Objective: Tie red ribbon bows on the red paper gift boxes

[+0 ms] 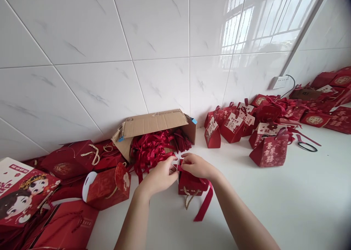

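A small red gift box (pixel 190 186) with a rope handle stands on the white counter (pixel 287 206) in the middle. Both my hands meet over its top. My left hand (pixel 160 177) pinches the box's top edge and a white tag, fingers closed. My right hand (pixel 195 165) is closed on a red ribbon (pixel 205 205) that trails down the box's right side onto the counter.
A cardboard carton (pixel 153 125) lies on its side against the tiled wall, spilling red ribbons (pixel 153 149). Finished red boxes (pixel 238 127) cluster at the right, more at the far right (pixel 329 111). Flat and half-folded red boxes (pixel 106 186) pile at the left. A black ring (pixel 307 147) lies nearby.
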The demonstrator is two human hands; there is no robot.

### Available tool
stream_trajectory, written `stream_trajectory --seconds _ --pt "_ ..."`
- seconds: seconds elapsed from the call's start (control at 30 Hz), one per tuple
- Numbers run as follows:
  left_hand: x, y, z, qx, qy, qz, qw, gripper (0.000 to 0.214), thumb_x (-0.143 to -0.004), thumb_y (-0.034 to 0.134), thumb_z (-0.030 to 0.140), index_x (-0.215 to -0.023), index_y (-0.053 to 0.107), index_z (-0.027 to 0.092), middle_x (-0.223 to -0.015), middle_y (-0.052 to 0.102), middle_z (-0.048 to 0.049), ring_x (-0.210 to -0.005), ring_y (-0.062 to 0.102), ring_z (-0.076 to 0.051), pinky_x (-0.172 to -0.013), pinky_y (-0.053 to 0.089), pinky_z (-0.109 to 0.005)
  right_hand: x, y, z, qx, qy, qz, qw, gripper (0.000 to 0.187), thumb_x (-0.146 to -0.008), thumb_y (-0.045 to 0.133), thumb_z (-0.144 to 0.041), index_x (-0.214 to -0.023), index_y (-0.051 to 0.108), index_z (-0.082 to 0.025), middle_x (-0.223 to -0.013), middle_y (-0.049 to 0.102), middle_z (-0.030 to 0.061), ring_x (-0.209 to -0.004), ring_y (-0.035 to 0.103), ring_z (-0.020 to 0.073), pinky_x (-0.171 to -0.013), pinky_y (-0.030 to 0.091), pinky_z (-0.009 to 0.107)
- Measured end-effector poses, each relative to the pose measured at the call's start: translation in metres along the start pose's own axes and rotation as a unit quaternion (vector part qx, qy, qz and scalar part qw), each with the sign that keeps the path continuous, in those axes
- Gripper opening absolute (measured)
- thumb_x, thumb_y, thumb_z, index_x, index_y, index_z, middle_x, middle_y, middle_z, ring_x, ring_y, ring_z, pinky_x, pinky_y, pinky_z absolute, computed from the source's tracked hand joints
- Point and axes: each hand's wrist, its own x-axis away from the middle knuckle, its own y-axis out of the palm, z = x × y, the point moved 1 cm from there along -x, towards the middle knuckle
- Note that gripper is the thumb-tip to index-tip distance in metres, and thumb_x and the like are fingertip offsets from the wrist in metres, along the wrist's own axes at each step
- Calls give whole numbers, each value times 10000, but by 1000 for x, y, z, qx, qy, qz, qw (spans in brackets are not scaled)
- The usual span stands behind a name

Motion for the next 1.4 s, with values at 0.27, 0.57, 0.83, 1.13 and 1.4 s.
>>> stream_trajectory --seconds 0.27,0.57,0.83,1.13,1.4 --pt "-7 2 -1 -38 8 -3 999 239 -858 390 397 -793 532 215 -761 659 -11 -707 606 -187 -597 411 -266 2 2 -4 12 -8 5 1000 261 -760 479 -195 -501 454 -181 -845 648 37 -1021 563 232 -829 421 318" --pt "24 -70 -32 -48 -80 390 916 182 -788 488 395 -823 546 226 -876 653 -46 -843 634 -241 -766 480 -361 22 -36 15 37 26 130 991 220 -839 476 -344 -902 638 -208 -1115 616 67 -999 573 206 -833 435 321" --pt "13 -54 -24 -64 28 337 939 199 -795 513 347 -948 567 233 -1052 617 -62 -1023 574 -239 -898 456 -376 34 -58 41 52 93 -3 994 261 -758 594 -444 -751 602 -184 -843 676 64 -756 614 198 -625 456 292" --pt "-27 12 -15 37 32 -48 998 212 -762 574 363 -901 504 218 -980 577 -19 -945 557 -182 -841 425 -294 18 -48 49 24 104 -108 988 270 -604 731 -339 -769 572 -197 -750 664 -3 -688 589 155 -541 402 229" --pt "-32 8 -34 23 -5 -91 996 319 -752 563 492 -848 521 191 -653 480 46 -618 450 -133 -602 349 -247 17 -55 65 18 83 -119 989 249 -621 715 -412 -714 675 -184 -622 589 -22 -567 460 108 -506 323 224"
